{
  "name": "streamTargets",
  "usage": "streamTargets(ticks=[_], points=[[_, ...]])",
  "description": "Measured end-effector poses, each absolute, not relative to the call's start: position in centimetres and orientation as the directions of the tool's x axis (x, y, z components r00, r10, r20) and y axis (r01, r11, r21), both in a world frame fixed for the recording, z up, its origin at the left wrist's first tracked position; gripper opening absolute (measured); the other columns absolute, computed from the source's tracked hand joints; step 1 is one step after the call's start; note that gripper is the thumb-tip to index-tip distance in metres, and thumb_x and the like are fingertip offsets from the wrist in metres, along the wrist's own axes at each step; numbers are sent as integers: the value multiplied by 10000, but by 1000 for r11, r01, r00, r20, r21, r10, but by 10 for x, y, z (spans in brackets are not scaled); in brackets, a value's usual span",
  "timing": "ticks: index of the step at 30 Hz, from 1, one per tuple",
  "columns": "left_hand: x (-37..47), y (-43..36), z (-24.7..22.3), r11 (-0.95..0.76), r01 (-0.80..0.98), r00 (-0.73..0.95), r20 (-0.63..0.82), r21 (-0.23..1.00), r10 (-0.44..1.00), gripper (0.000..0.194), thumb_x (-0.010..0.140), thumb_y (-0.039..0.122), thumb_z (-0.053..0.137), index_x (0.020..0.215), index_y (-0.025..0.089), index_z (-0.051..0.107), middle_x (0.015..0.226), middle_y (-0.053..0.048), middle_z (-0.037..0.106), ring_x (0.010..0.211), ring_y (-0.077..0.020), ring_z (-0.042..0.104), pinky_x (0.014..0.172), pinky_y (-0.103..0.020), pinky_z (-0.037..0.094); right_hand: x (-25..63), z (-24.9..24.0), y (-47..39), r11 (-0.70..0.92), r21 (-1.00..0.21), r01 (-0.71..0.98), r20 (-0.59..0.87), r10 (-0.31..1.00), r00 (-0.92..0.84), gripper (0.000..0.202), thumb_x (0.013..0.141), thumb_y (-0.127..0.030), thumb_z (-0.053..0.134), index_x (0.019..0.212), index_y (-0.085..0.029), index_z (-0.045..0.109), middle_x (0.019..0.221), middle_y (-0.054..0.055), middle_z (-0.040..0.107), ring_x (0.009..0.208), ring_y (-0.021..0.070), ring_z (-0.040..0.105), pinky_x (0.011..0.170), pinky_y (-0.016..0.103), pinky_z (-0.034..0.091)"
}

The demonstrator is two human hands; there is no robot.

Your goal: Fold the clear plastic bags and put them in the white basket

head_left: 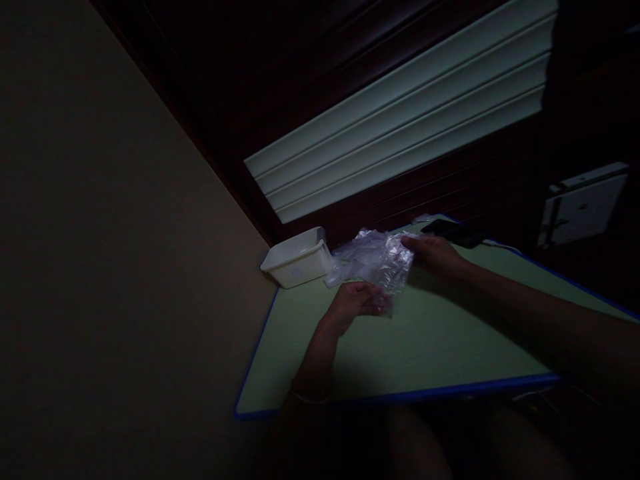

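A clear, crinkled plastic bag [396,265] is stretched between my two hands above the table. My left hand [354,303] pinches its lower left edge, and some fingers show through the film. At the upper right edge, my right hand [434,255] grips the bag between thumb and fingers. Behind it, more clear plastic bags [357,257] lie heaped on the table; where the held one ends and the heap begins is hard to see. The light is dim.
A white plastic bin [305,268] stands at the table's far left corner, beside the wall [150,267]. The pale green table [400,353] has a blue rim. A dark object [457,233] with a pale cable lies at the back right. Dark panelling with white slats [410,107] rises behind.
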State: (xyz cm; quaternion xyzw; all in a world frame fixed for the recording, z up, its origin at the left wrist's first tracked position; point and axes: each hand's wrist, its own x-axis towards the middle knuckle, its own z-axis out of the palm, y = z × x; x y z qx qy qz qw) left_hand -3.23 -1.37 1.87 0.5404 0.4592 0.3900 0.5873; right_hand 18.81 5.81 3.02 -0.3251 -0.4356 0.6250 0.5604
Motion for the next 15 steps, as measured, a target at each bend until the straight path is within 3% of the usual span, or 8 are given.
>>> streamTargets(ticks=[7,15], points=[[-32,-15,20,115,70,281,-130,991,951,381,779,445,703,938,99,706,988,-157,727,793,-192,708,719,-312,567,189,30,60,23,-906,-423,90,986,-139,128,818,-272,679,731,-180,691,785,55,721,682,158,657,719,303,549],[-36,-12,13,108,128,303,-143,986,942,394,701,433,768,880,86,718,870,-142,732,746,-204,706,692,-309,548,191,27,64,37,-913,-406,101,985,-138,133,796,-256,692,698,-165,692,737,69,728,666,174,670,673,293,568]])
